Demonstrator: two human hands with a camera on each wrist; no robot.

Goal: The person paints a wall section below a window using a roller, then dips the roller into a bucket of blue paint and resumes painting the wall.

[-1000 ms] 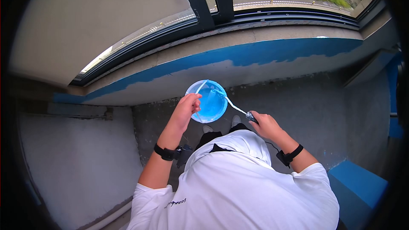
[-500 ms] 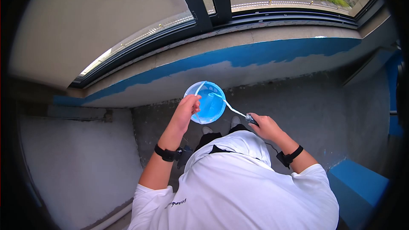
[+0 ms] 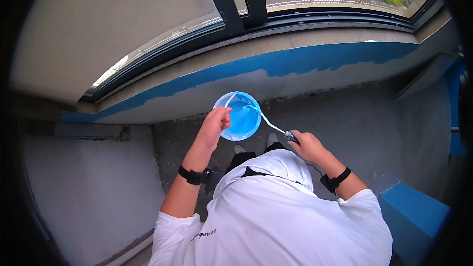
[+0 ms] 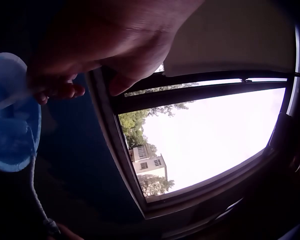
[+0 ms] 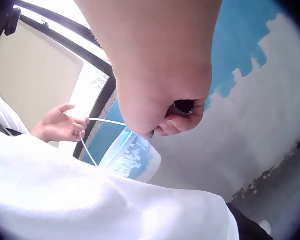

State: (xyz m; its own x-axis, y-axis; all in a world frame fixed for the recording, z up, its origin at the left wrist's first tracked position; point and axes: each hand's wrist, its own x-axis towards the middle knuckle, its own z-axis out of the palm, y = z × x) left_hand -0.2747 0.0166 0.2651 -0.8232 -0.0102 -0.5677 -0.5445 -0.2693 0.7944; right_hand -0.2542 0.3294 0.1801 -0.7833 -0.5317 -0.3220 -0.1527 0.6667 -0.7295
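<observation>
My left hand [image 3: 216,124] holds up a white bucket [image 3: 218,103] by its thin white bail [image 3: 230,99], the fingers hooked round it. Blue paint [image 3: 244,127] lies inside the bucket. In my right hand [image 3: 310,146] is the dark grip [image 3: 292,137] of a paint roller, whose bent white rod [image 3: 269,122] reaches over the rim. Its blue-coated head sits within the bucket, hard to make out against the paint. From the right wrist view, the handle's butt [image 5: 184,106] pokes out of the fist, and paint smears [image 5: 132,156] coat the bucket's outside.
A low wall ahead carries a blue painted band [image 3: 295,61] above a bare whitish part [image 3: 315,80]. Over it run a ledge and a dark window frame [image 3: 315,22]. Grey floor [image 3: 345,118] surrounds my shoes. A blue panel [image 3: 414,207] stands at lower right.
The bucket dips slightly, then rises again in my left hand. The roller's head and rod shift a little at the bucket. Both hands keep their holds.
</observation>
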